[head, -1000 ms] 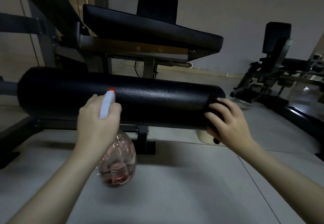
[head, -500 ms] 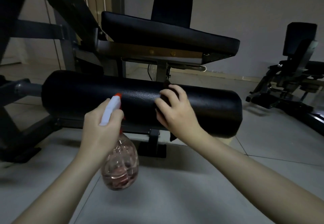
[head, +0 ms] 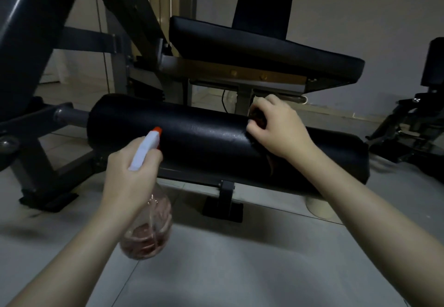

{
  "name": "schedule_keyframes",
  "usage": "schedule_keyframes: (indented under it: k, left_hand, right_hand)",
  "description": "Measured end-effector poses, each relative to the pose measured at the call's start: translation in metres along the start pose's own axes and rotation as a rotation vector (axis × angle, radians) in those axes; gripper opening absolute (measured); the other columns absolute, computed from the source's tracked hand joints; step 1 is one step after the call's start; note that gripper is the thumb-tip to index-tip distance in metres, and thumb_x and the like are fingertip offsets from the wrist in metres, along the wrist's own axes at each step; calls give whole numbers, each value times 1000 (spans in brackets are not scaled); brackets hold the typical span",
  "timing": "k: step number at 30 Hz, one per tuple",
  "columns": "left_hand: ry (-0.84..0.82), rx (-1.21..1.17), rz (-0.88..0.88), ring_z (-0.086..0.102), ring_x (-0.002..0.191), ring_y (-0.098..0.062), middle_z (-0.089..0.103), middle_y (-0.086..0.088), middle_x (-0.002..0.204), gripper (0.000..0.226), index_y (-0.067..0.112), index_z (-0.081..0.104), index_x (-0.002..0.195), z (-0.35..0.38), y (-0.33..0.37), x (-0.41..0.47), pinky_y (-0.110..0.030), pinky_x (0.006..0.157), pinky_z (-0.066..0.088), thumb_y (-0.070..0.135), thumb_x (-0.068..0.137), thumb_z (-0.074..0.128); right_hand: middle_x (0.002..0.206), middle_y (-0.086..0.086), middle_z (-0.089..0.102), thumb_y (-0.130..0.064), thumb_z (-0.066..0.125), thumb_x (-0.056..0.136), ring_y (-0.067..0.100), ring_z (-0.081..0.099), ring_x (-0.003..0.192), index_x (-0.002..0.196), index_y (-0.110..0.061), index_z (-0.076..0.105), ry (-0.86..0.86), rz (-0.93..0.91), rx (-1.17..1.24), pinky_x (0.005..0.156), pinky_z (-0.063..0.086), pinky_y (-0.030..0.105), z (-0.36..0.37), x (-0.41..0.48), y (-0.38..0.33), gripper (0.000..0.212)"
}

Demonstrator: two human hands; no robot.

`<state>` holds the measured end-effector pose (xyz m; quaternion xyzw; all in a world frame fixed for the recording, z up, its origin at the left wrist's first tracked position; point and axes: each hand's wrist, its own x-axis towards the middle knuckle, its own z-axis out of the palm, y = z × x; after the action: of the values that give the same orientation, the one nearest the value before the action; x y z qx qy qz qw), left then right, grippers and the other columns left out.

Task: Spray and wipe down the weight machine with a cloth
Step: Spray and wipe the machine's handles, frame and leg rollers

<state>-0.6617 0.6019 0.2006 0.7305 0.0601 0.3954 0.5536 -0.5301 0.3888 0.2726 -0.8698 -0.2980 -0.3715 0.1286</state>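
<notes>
A long black padded roller (head: 192, 136) of the weight machine lies across the middle of the head view. My right hand (head: 276, 129) presses a dark cloth (head: 258, 117) on top of the roller, fingers curled over it; a tail of cloth hangs below my wrist. My left hand (head: 127, 177) grips the neck of a clear spray bottle (head: 149, 230) with a white head and orange nozzle, held in front of the roller with the nozzle toward it. Wet streaks shine on the roller left of the cloth.
The machine's black seat pad (head: 264, 45) and backrest sit above and behind the roller. Its dark steel frame (head: 28, 42) rises at the left, with a foot bracket (head: 223, 206) on the tiled floor below. Another machine (head: 418, 114) stands at the far right.
My right hand has slid the cloth from the roller's right end toward the middle, then up over the top. The view shifted rightward along the machine. The spray bottle stays held in front.
</notes>
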Motion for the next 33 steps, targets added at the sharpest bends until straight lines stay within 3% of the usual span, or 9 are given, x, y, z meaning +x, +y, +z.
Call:
schedule_keyframes:
  k: [4, 6, 8, 16, 19, 23, 28, 31, 33]
  left_hand:
    - [39, 17, 34, 45, 72, -13, 51, -6, 80, 15, 16, 52, 79, 5, 1, 8, -24, 64, 35, 13, 94, 52]
    - [44, 62, 44, 50, 71, -34, 56, -23, 76, 24, -1, 55, 76, 5, -2, 11, -31, 65, 38, 14, 93, 52]
    - [49, 75, 71, 54, 74, -39, 58, -29, 79, 30, -8, 57, 80, 4, -5, 12, -37, 65, 38, 19, 92, 52]
    - [63, 26, 54, 47, 65, -18, 57, -24, 75, 26, -2, 57, 78, 8, -8, 9, -39, 59, 38, 22, 84, 53]
    - [38, -25, 32, 48, 75, -11, 55, -11, 76, 8, 17, 56, 79, 3, -8, 11, -22, 64, 36, 20, 87, 55]
    - [60, -61, -1, 46, 72, -2, 53, 10, 77, 19, 36, 50, 68, -12, -7, 16, -20, 67, 36, 28, 85, 53]
    - [138, -34, -37, 45, 75, -7, 49, 4, 79, 15, 23, 50, 80, -34, -20, 25, -21, 65, 34, 24, 94, 52]
    - [106, 1, -58, 47, 72, -15, 54, -19, 77, 17, 7, 62, 82, -32, -27, 25, -29, 63, 37, 16, 94, 53]
    - [79, -11, -59, 47, 71, -14, 54, -15, 77, 18, 5, 60, 80, -31, -26, 26, -35, 66, 37, 17, 91, 54]
  right_hand:
    - [116, 8, 49, -32, 54, 88, 31, 46, 109, 116, -16, 53, 29, 196, 58, 77, 38, 31, 2, -2, -10, 32]
    - [124, 10, 46, -30, 56, 90, 30, 40, 115, 123, -14, 51, 77, 181, 56, 83, 35, 29, 4, -21, -23, 37]
    - [126, 14, 47, -24, 60, 87, 34, 40, 118, 123, -10, 52, 137, 95, 15, 90, 39, 36, 9, -39, -33, 39]
    - [116, 21, 55, -19, 53, 77, 44, 49, 107, 106, -5, 60, 88, -176, -32, 83, 49, 48, 55, 0, -102, 32]
    - [116, 21, 55, -12, 67, 72, 43, 50, 106, 105, -5, 60, 26, -226, -34, 80, 50, 47, 56, 3, -108, 35]
    - [118, 20, 55, -18, 65, 71, 42, 49, 109, 108, -7, 59, 39, -288, -140, 84, 48, 47, 38, -28, -79, 39]
    - [115, 20, 54, -14, 64, 74, 43, 45, 113, 106, -6, 60, 89, -268, -163, 93, 43, 50, 48, -44, -70, 33]
    - [111, 21, 56, -19, 58, 77, 44, 49, 109, 101, -5, 61, 86, -252, -165, 86, 47, 48, 55, -24, -81, 28]
    - [108, 20, 57, -25, 50, 80, 42, 52, 104, 99, -5, 61, 68, -213, -145, 78, 50, 45, 51, -10, -82, 29]
